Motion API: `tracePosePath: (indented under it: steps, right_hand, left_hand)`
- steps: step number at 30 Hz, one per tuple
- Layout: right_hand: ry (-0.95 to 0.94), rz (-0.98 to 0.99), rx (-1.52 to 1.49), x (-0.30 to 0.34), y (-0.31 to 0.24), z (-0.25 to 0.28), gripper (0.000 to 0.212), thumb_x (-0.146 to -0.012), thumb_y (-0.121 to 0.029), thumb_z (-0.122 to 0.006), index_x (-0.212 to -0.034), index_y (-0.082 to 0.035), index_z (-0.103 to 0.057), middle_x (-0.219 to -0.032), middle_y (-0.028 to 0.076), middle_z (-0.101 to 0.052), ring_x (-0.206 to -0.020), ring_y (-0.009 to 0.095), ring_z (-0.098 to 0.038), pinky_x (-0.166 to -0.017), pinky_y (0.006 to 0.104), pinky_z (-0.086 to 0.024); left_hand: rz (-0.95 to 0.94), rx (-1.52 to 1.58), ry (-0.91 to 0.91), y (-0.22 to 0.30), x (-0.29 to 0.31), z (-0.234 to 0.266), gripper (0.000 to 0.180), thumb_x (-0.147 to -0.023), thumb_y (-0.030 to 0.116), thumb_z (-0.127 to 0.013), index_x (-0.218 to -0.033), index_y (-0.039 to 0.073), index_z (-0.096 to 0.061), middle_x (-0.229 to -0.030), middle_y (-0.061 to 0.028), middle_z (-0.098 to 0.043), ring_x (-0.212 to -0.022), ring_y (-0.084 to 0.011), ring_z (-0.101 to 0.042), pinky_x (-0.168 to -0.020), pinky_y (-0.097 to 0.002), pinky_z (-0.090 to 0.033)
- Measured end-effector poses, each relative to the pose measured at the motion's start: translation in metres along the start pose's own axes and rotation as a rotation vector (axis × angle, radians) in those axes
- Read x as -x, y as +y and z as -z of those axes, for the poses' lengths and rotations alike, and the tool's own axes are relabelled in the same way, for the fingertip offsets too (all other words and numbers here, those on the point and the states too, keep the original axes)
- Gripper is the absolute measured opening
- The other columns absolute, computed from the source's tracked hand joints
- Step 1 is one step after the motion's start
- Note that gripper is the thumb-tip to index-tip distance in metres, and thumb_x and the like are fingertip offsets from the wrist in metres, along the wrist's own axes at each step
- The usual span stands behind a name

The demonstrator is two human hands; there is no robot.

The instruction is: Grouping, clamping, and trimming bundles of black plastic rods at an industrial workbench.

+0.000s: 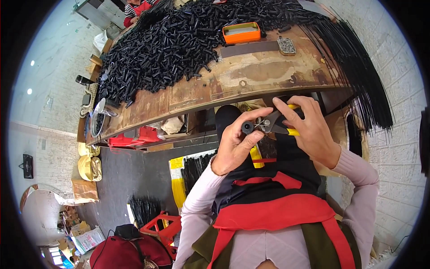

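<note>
Above my lap, just off the table's front edge, my left hand (234,145) pinches a short black tube-shaped part (247,127) between thumb and fingers. Its round end with a hole faces up. My right hand (311,131) is closed around the yellow handles of pliers (277,123). The metal jaws of the pliers meet a thin wire or pin beside the black part; exactly how they grip it is too small to tell. On the wooden table (179,96) in front lies a large heap of similar black tube-shaped parts (165,58).
An orange tin (242,38) and a small clear box of metal bits (286,46) stand on the table. Long black rods (358,67) hang over its right end. Below are a red bag (134,136) and a bundle of black rods (197,170). A person's red-and-striped sleeve (131,12) shows behind the heap.
</note>
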State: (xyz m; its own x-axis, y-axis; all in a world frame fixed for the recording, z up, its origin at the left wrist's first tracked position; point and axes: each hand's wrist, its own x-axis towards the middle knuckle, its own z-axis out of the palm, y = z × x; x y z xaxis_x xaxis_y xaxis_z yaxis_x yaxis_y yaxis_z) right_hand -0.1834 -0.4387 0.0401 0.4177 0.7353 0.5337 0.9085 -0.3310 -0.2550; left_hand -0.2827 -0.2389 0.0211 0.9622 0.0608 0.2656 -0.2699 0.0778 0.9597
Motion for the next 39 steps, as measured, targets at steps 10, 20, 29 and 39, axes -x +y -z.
tracePosePath:
  steps: [10, 20, 29, 39]
  right_hand:
    - [-0.474, 0.237, -0.111, -0.008, -0.001, 0.064, 0.055, -0.074, -0.022, -0.081, -0.121, -0.007, -0.058, -0.066, 0.003, -0.052, -0.055, 0.017, -0.052, -0.055, 0.0285, -0.041]
    - [-0.369, 0.131, -0.154, 0.009, 0.02, 0.051, 0.061, -0.075, 0.0, -0.069, -0.131, 0.001, -0.044, -0.093, 0.014, -0.062, -0.078, 0.028, -0.064, -0.067, 0.035, -0.052]
    - [-0.359, -0.11, -0.286, 0.015, 0.025, 0.043, 0.059, -0.079, -0.015, -0.075, -0.13, -0.001, -0.048, -0.08, 0.007, -0.055, -0.062, 0.015, -0.056, -0.06, 0.0297, -0.046]
    - [-1.08, -0.893, -1.307, 0.014, 0.027, 0.041, 0.052, -0.078, -0.01, -0.076, -0.12, 0.0, -0.048, -0.081, 0.012, -0.063, -0.063, 0.014, -0.063, -0.056, 0.0257, -0.048]
  left_hand:
    - [0.122, -0.068, -0.227, 0.031, 0.012, 0.008, 0.055, -0.081, 0.034, -0.077, -0.123, 0.001, -0.063, -0.105, -0.0025, -0.066, -0.082, -0.0079, -0.053, -0.074, -0.0228, -0.043]
    - [0.036, -0.204, -0.251, 0.014, -0.021, 0.007, 0.042, -0.087, 0.005, -0.068, -0.128, 0.003, -0.058, -0.115, -0.0084, -0.065, -0.104, -0.013, -0.059, -0.092, -0.0276, -0.045]
    - [0.17, -0.075, -0.308, -0.001, -0.033, 0.004, 0.057, -0.087, 0.045, -0.069, -0.123, 0.001, -0.062, -0.116, -0.0089, -0.065, -0.108, -0.0156, -0.059, -0.092, -0.0283, -0.045]
    - [0.244, 0.014, -0.455, -0.007, -0.041, 0.013, 0.059, -0.087, 0.043, -0.069, -0.127, 0.001, -0.059, -0.117, -0.0082, -0.065, -0.107, -0.0163, -0.059, -0.093, -0.0301, -0.044]
